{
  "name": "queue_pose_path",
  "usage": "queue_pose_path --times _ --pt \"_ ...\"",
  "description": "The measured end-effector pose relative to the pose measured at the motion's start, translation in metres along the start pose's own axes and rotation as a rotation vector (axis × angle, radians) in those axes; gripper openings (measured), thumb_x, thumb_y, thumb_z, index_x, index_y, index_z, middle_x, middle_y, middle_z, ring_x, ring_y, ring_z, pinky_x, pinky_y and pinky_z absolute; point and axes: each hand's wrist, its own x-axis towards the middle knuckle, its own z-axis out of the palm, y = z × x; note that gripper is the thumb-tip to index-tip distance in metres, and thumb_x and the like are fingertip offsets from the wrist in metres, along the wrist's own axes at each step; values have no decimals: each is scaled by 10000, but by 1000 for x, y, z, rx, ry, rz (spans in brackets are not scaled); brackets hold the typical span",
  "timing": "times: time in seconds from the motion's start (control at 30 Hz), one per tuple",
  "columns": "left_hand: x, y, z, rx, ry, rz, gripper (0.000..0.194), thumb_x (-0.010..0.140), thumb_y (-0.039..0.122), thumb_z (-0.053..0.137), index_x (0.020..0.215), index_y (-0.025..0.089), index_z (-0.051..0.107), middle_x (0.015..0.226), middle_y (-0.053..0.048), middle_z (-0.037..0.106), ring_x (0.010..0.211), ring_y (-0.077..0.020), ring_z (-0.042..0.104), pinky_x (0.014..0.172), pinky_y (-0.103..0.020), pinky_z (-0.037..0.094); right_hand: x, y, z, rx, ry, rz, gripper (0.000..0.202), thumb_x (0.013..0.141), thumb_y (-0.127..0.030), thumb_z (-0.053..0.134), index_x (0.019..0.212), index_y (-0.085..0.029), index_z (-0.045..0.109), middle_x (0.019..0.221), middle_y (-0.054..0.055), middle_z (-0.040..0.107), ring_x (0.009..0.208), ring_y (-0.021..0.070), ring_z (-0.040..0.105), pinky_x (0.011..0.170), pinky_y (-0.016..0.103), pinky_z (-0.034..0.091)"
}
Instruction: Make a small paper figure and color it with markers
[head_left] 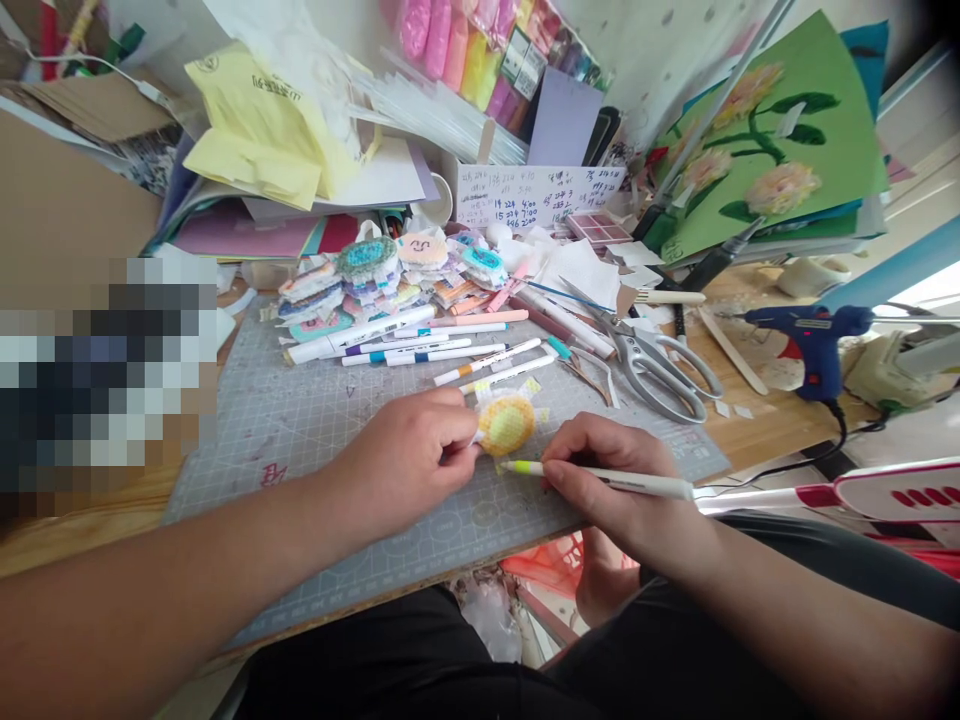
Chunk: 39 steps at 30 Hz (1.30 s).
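Between my hands, just above the grey cutting mat, is a small round fuzzy disc with a yellow centre, an orange ring and white edging. My left hand pinches it by its left edge. My right hand holds a white marker with a yellow-green tip section. The marker's tip points left, close below the disc; whether it touches the disc I cannot tell. Several white markers with coloured bands lie on the mat beyond my left hand.
Stacked fuzzy discs stand behind the markers. Grey-handled scissors lie at right, with a blue glue gun on the wooden tabletop further right. A white box with handwriting stands at the back. A green flower picture leans at upper right.
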Motion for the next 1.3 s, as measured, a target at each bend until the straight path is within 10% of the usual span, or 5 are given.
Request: queue_pose_path --times 1.3 --pt "-2 -3 0 -9 -22 -2 293 769 67 491 537 163 341 612 33 428 550 -75 413 519 -217 276 2 -3 -1 42 -10 86 142 777 -238 573 647 -182 560 591 -11 555 550 125 483 503 238 381"
